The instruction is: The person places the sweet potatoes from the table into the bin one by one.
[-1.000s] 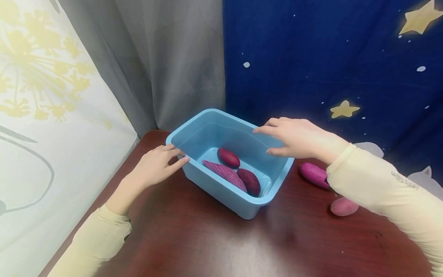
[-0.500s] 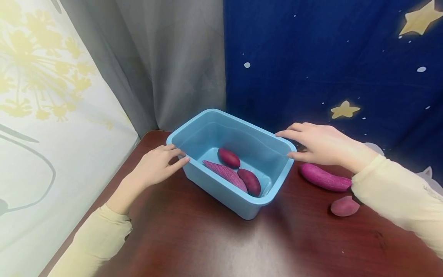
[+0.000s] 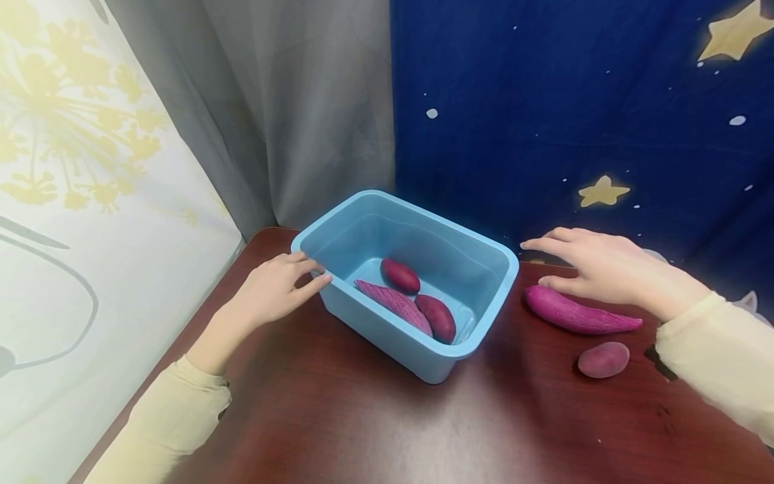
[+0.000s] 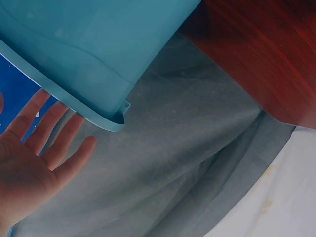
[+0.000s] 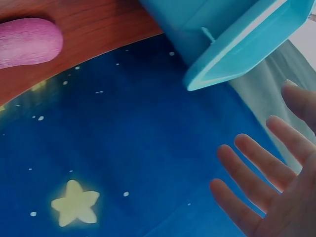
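Observation:
In the head view a blue bin (image 3: 387,336) holds three purple-red sweet potatoes, one of them (image 3: 400,275) farther back. The left hand (image 3: 272,289) rests its extended fingers on the bin's near-left rim; the left wrist view shows this hand (image 4: 39,153) with fingertips at the rim. To the right of the bin, the right hand (image 3: 611,269) hovers with fingers extended and nothing held, above a long magenta sweet potato (image 3: 574,314). A smaller pink sweet potato (image 3: 603,359) lies nearer the front. In the right wrist view the right hand (image 5: 276,182) is empty, apart from the bin.
The dark red wooden table (image 3: 363,430) carries the bin and the loose sweet potatoes. Behind it hang a grey curtain (image 3: 326,114) and a blue star-patterned cloth (image 3: 514,134). A white patterned cloth (image 3: 121,269) borders the table's left edge.
My right hand has moved from over the bin's far-right side to beyond its right rim, uncovering more of the long sweet potato. My left hand and the bin have stayed in place.

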Demonstrator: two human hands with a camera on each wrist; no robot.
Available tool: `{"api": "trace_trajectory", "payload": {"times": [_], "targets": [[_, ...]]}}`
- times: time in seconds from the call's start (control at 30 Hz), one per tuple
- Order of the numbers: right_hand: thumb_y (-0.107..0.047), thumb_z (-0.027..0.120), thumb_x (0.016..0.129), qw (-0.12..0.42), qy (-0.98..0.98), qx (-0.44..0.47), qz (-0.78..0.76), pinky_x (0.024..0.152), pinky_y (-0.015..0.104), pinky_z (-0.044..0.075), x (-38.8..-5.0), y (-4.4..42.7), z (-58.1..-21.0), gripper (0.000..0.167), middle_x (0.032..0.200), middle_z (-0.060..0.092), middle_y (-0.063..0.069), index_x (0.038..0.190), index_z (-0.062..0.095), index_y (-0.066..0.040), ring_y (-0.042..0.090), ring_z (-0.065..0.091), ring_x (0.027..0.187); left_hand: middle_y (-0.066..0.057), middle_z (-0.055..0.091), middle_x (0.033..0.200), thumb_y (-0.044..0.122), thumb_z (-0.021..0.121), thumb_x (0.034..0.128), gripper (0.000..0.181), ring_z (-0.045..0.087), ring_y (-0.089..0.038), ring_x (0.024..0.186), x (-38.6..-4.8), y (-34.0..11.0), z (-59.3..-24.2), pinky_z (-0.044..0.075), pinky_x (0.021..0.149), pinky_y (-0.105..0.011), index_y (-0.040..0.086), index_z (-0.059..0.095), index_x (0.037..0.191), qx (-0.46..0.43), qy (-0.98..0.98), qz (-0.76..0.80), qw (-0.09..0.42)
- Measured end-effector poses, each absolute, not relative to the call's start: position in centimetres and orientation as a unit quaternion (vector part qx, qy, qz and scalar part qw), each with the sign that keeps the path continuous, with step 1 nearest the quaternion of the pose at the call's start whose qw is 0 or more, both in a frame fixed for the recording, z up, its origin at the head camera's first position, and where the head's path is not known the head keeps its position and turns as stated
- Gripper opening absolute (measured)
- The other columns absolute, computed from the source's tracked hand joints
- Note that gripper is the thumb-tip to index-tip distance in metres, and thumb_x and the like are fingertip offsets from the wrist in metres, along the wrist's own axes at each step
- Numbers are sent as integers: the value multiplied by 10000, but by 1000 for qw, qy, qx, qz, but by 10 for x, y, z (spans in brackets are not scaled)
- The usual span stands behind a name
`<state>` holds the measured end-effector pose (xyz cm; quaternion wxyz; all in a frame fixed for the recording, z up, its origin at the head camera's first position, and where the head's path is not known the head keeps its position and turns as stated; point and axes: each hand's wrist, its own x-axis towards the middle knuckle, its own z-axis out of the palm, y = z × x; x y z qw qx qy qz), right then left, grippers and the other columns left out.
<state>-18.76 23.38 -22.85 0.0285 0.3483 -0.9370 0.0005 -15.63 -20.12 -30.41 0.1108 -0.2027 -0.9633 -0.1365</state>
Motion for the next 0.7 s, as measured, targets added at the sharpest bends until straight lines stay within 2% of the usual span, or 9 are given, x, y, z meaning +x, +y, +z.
{"api": "trace_trajectory", "payload": {"times": [0.23, 0.37, 0.6, 0.7], "targets": [[-366, 638, 784, 17, -945, 326, 2, 672, 467, 452, -184, 251, -235, 515, 1146, 511, 37, 1253, 489, -213, 241, 497, 1015, -49, 590, 935, 395, 545, 849, 345, 535, -256, 883, -156, -202, -304, 459, 677, -443, 106, 650, 1006, -199, -964, -134, 110], [-367, 661, 759, 22, -946, 323, -4, 620, 425, 462, -184, 257, -240, 526, 1133, 524, 33, 1234, 510, -199, 240, 500, 1012, -44, 589, 936, 408, 531, 854, 356, 533, -252, 883, -156, -202, -304, 457, 678, -440, 109, 650, 1005, -199, -965, -134, 110], [-314, 671, 763, 30, -929, 369, 20, 709, 465, 450, -186, 268, -256, 509, 1097, 541, 81, 1216, 516, -140, 273, 536, 959, -48, 586, 944, 417, 520, 858, 363, 528, -255, 894, -155, -202, -304, 450, 681, -444, 113, 650, 1007, -197, -965, -134, 108], [-314, 677, 754, 33, -931, 364, 15, 682, 460, 458, -186, 272, -263, 509, 1094, 543, 86, 1208, 522, -145, 274, 558, 911, -62, 591, 942, 402, 534, 854, 354, 531, -259, 889, -155, -201, -304, 454, 683, -447, 105, 649, 1008, -200, -964, -134, 110]]}}
